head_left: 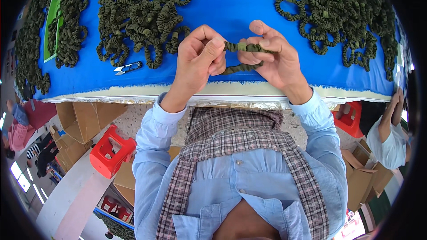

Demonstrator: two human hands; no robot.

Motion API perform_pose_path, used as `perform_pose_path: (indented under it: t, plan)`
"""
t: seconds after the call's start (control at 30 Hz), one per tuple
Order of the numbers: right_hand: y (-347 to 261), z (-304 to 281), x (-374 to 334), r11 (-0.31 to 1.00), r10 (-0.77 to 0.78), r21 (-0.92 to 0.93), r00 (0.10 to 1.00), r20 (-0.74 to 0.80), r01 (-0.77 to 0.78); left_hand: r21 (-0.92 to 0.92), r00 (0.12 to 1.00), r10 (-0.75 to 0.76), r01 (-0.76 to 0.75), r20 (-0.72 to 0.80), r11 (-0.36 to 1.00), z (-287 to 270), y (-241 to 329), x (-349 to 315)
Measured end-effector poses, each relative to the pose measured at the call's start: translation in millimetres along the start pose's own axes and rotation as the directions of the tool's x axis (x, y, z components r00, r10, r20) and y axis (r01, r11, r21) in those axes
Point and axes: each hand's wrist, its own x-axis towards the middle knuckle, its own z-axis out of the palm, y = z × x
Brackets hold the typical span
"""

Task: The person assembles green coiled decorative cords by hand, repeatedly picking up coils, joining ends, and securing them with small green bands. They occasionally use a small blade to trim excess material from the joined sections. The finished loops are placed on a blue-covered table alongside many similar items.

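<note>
Between my two hands a dark green scrunchie [235, 47] is held above the front edge of the blue-covered table [222, 9]. My left hand [201, 58] is closed, its thumb and fingers pinching the left end of the ring. My right hand [275, 55] grips the other end between thumb and fingers, its index finger raised. A lighter green patch shows on the upper strand between the hands. Thread snips [128, 68] lie on the cloth left of my left hand, beside a large heap of dark green scrunchies [138, 18].
Another scrunchie heap [342, 13] covers the right side, and more lie far left around a bright green tray [52, 26]. Red plastic stools [112, 151] and cardboard boxes [75, 120] stand below the table edge. Other people sit at both sides, one in a pale top [387, 138].
</note>
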Motion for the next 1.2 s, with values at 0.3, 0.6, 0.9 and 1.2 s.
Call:
perform_pose_path:
  t: [0.3, 0.6, 0.9, 1.2]
  plan:
    - [-16.2, 13.7, -4.1, 0.917, 0.075, -0.371, 0.978, -0.197, -0.145, -0.165, 0.998, -0.018, 0.007, -0.068, 0.986, -3.5, 3.7, -4.7]
    - [-2.5, 10.4, -0.4, 0.580, -0.075, -0.813, 0.992, -0.101, -0.039, -0.073, 0.995, -0.011, 0.004, -0.101, 0.997, -0.7, -3.0, -2.3]
    - [-9.7, 9.9, 0.8, 0.793, -0.079, -0.607, 0.977, -0.196, -0.057, 0.449, 0.997, 0.033, 0.001, -0.069, 0.893, -12.4, 0.9, -3.7]
    - [0.0, 8.5, 1.6, 0.635, -0.201, -0.771, 0.955, -0.217, -0.042, 0.120, 0.998, 0.051, -0.045, -0.044, 0.992, -10.7, -9.3, 1.6]
